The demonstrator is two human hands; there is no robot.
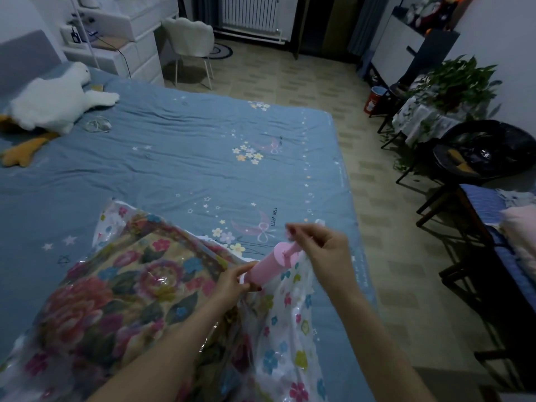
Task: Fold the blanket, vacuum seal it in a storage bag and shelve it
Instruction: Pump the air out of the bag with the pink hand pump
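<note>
A folded floral blanket (116,300) lies inside a clear storage bag (290,343) printed with small flowers, at the near edge of the bed. A pink hand pump (271,269) stands tilted on the bag. My left hand (232,281) grips the pump's lower end against the bag. My right hand (322,248) holds the pump's handle, pulled up above the barrel; the handle is blurred.
The bed (188,146) has a blue sheet with star and flower prints. A white plush goose (55,103) and a coiled cable (97,124) lie at the far left. To the right are tiled floor, a black bin (487,152), plants (455,85) and dark stools.
</note>
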